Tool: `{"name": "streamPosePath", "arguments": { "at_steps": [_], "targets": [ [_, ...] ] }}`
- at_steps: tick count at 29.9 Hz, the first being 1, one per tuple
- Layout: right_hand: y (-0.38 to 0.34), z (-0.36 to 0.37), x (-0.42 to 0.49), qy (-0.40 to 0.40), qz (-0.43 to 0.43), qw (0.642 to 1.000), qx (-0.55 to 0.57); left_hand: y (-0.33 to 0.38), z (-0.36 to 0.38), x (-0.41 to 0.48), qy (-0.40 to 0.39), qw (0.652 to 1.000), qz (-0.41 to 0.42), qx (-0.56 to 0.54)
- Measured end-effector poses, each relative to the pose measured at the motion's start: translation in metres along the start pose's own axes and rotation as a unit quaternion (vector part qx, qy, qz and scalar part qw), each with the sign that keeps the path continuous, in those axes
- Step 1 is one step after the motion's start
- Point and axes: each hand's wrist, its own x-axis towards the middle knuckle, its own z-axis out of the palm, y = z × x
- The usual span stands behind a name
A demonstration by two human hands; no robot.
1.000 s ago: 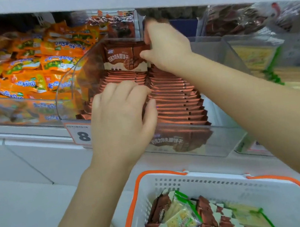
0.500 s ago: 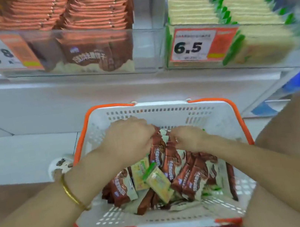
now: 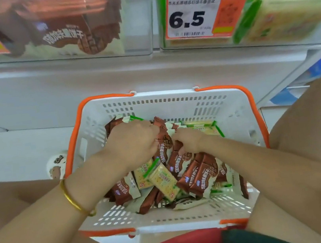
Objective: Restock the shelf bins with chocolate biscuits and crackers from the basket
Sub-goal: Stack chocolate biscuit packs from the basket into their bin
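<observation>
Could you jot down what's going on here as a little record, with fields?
Place: shop shelf above a white basket
Basket contents: chocolate biscuit packs and cracker packs, mixed
Left hand: grips chocolate biscuit packs in the basket
Right hand: grips chocolate biscuit packs beside it
Chocolate bin: upper left, stocked
Cracker bin: upper right, price tag reads 6.5

Basket [image 3: 173,102] sits between my knees [image 3: 311,119], packets [image 3: 200,173] heaped inside. Above it, biscuit bin [image 3: 136,21] on the left, cracker bin [image 3: 247,42] right beside it.

Bright even light, seemingly overhead, shelf bins [image 3: 137,21] blurred, edges bowed
</observation>
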Motion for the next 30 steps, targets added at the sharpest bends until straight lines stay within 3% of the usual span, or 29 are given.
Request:
{"name": "streamPosePath", "arguments": {
  "at_steps": [4,8,11,14,16,19,23,25,28,30],
  "targets": [
    [-0.008,-0.069,-0.027,0.041,-0.025,0.999,0.025,-0.011,-0.003,0.005,-0.041,0.997,-0.032,-0.057],
    [-0.032,-0.125,-0.067,0.139,-0.060,0.974,0.170,-0.025,-0.017,0.008,-0.071,0.979,-0.053,-0.182],
    [-0.057,-0.147,-0.090,0.193,-0.084,0.938,0.276,-0.041,-0.044,-0.002,-0.049,0.965,-0.059,-0.251],
    [-0.089,-0.173,-0.110,0.179,-0.113,0.945,0.249,-0.065,-0.086,-0.023,0.004,0.935,-0.070,-0.349],
    [-0.113,-0.196,-0.120,0.185,-0.126,0.955,0.196,-0.081,-0.117,-0.041,0.050,0.919,-0.067,-0.386],
    [-0.147,-0.245,-0.132,0.280,-0.147,0.940,0.131,-0.107,-0.157,-0.058,0.189,0.903,-0.076,-0.377],
    [-0.171,-0.312,-0.130,0.386,-0.129,0.908,0.097,-0.147,-0.183,-0.055,0.429,0.809,-0.160,-0.370],
    [-0.175,-0.341,-0.105,0.429,-0.110,0.892,0.089,-0.166,-0.176,-0.046,0.452,0.824,-0.212,-0.269],
    [-0.182,-0.374,-0.045,0.491,-0.061,0.867,0.059,-0.180,-0.158,-0.034,0.365,0.884,-0.249,-0.153],
    [-0.185,-0.390,-0.004,0.514,-0.039,0.856,0.038,-0.182,-0.151,-0.029,0.333,0.900,-0.262,-0.107]
  ]
}}
